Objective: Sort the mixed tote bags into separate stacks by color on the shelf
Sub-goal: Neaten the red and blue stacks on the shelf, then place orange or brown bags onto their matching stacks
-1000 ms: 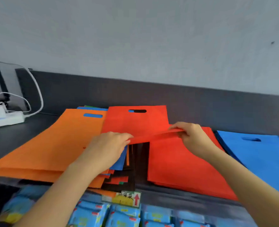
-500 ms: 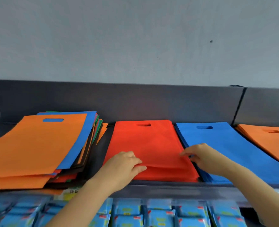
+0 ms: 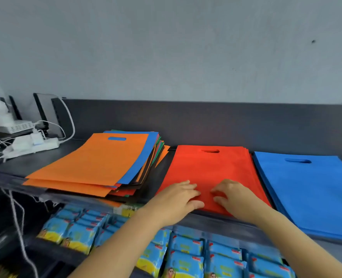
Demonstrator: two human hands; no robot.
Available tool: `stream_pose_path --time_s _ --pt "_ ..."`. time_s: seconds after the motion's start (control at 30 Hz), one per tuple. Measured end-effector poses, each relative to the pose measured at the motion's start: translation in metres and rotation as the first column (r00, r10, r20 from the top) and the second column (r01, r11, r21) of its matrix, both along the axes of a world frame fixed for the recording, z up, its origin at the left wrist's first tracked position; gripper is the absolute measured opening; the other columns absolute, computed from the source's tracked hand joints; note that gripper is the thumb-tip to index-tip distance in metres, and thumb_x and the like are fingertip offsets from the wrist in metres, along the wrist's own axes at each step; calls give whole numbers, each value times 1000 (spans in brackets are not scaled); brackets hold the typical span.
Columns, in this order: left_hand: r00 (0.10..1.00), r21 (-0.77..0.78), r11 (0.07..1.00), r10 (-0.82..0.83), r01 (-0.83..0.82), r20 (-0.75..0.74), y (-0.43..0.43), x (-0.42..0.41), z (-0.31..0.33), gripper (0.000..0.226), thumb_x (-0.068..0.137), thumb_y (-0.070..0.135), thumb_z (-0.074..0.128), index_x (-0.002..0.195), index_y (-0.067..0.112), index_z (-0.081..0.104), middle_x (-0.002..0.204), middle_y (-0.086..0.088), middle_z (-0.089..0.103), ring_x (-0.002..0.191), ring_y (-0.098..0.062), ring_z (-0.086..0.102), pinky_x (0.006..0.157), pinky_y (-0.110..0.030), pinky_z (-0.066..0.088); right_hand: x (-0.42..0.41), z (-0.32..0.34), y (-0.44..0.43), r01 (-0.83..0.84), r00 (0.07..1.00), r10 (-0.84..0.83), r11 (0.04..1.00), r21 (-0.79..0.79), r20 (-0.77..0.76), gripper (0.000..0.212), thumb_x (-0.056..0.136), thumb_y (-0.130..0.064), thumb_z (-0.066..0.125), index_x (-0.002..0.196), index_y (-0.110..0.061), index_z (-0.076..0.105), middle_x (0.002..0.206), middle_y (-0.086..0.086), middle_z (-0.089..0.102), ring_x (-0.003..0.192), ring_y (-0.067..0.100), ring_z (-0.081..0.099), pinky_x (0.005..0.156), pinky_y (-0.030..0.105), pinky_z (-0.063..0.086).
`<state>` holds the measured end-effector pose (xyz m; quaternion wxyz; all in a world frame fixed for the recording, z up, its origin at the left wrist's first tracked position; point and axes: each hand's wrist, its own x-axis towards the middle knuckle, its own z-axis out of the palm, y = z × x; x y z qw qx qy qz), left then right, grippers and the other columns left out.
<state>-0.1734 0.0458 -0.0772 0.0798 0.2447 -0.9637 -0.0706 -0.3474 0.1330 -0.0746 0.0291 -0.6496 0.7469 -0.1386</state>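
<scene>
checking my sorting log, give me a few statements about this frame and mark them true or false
1. The left hand and the right hand both rest on the red stack. True.
2. The top bag of the mixed pile is blue. False: it is orange.
3. The blue stack lies to the right of the red stack. True.
4. The left hand holds a bag up in the air. False: it lies flat on the red stack.
</scene>
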Motion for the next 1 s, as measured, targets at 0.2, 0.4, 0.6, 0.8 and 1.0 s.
stream_pose_path --time_s 0.2,0.4,0.6,0.8,1.0 --pt "956 -174 980 47 -101 -291 -23 76 27 47 95 50 37 129 23 57 136 11 52 127 -6 43 108 -24 31 7 12 -11 124 992 -120 985 118 -35 31 88 -24 61 118 -19 61 125 0 58 116 20 53 96 26 40" --pt "920 -200 913 303 -355 -247 -93 189 51 49 94 52 39 134 27 50 138 10 49 130 -10 40 106 -27 31 80 38 -50 81 996 -83 992 -94 -23 38 87 -24 61 125 -19 58 133 3 55 124 21 48 103 29 36" --pt "872 -134 876 478 -464 106 -155 262 45 70 86 68 31 144 29 35 151 9 30 140 -10 23 112 -33 25 192 53 -102 -182 977 196 972 -152 83 52 89 -39 60 134 -18 49 139 -1 49 129 17 44 105 27 34" --pt "906 105 903 404 -417 128 -171 280 38 111 47 92 32 141 34 37 148 11 34 134 -12 33 110 -30 29 221 35 -129 -102 992 107 992 72 -61 41 92 -51 46 105 -14 60 99 10 62 89 30 56 81 38 46" --pt "925 71 923 379 -377 -8 -192 288 42 27 92 51 46 102 36 66 105 11 67 98 -10 58 84 -25 43 221 37 -139 5 999 -7 999 -40 -37 46 95 -50 41 85 -10 61 76 4 55 80 28 52 69 33 36"
